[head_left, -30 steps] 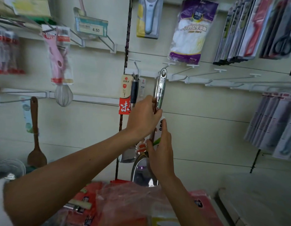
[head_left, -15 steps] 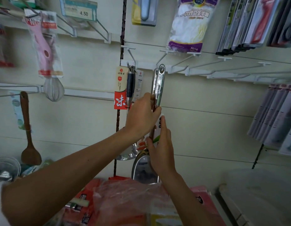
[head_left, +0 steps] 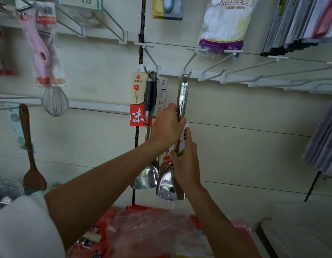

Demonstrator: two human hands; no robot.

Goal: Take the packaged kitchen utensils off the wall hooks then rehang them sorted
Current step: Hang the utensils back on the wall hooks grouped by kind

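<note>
A shiny steel spatula (head_left: 182, 94) hangs with its handle hole at a white wall hook (head_left: 189, 72). My left hand (head_left: 167, 125) grips its handle at mid-height. My right hand (head_left: 186, 162) holds the lower shaft and its white label (head_left: 184, 135), just above the blade (head_left: 168, 185). To the left, a dark-handled steel utensil (head_left: 151, 94) with a red and cream tag (head_left: 137, 101) hangs on the neighbouring hook.
Several bare white hooks (head_left: 254, 64) jut out to the right. A glove bag (head_left: 224, 25) and carded goods (head_left: 299, 27) hang above. A pink peeler pack (head_left: 43, 49), a whisk (head_left: 55, 103) and a wooden spatula (head_left: 30, 149) hang left. Red plastic-wrapped packs (head_left: 152, 231) lie below.
The view has tilted up a little, so the shelves sit lower in frame. Both hands keep their hold on the steel spatula; its handle top stays at the hook.
</note>
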